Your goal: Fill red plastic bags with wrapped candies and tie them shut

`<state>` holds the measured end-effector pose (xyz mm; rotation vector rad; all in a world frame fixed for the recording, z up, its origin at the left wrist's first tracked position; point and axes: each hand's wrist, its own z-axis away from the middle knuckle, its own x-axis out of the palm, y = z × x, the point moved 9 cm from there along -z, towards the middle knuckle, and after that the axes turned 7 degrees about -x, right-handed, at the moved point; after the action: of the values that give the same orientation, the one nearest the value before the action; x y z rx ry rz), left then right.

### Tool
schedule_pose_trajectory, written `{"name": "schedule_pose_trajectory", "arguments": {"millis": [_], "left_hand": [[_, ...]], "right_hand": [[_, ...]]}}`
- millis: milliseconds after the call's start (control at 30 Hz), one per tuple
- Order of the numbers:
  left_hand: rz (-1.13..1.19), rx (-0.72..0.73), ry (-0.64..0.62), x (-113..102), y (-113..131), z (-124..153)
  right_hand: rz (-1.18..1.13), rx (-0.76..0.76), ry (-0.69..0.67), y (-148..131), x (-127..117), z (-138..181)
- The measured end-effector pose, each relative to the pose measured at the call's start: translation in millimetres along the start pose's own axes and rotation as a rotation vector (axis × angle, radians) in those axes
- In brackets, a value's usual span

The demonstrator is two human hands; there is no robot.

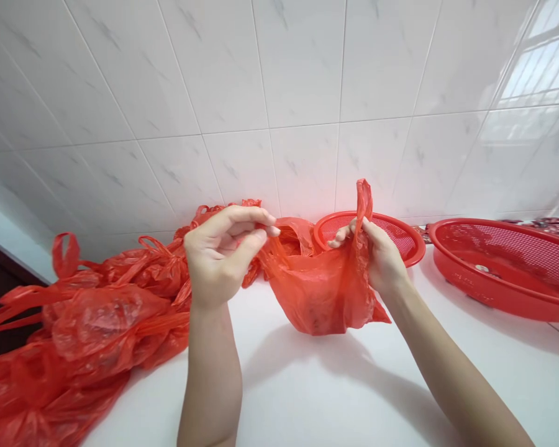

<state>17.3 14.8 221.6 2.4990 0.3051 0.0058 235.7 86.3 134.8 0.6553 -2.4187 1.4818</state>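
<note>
I hold a small red plastic bag (323, 292) up above the white counter (307, 391) between both hands. My left hand (221, 251) pinches one handle of the bag between thumb and fingers. My right hand (377, 254) is closed round the other handle, whose tip sticks up above my fingers. The bag hangs stretched between the two hands with something bulging in its bottom; what is inside is hidden.
A heap of tied red plastic bags (84, 323) covers the counter's left side. A small red mesh basket (400, 233) stands behind the bag, a larger red mesh basket (507, 267) at the right. A white tiled wall (279, 93) rises behind.
</note>
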Motion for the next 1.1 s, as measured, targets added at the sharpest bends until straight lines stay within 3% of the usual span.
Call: {"name": "schedule_pose_trajectory", "arguments": {"millis": [167, 300, 533, 600, 767, 867, 1000, 1100], "left_hand": [[0.011, 0.030, -0.159, 19, 1, 3], [-0.148, 0.040, -0.130, 18, -8, 0], [-0.357, -0.146, -0.124, 2, -39, -11], [-0.338, -0.191, -0.221, 6, -48, -10], [-0.290, -0.460, -0.641, 33, -86, 10], [-0.215, -0.538, -0.811, 49, -97, 22], [-0.139, -0.612, -0.841, 58, -103, 25], [-0.060, -0.546, -0.791, 61, -95, 19]], "right_hand": [[-0.037, 0.083, 0.073, 7, -4, 4], [-0.069, 0.110, 0.097, 8, -7, 4], [-0.095, 0.123, 0.120, 12, -18, -3], [-0.108, 0.127, 0.129, 13, -22, -5], [-0.141, 0.117, 0.168, 14, -32, -9], [-0.147, 0.117, 0.153, 13, -32, -10], [-0.160, 0.130, 0.165, 10, -31, -8], [-0.187, 0.129, 0.188, 6, -29, -6]]}}
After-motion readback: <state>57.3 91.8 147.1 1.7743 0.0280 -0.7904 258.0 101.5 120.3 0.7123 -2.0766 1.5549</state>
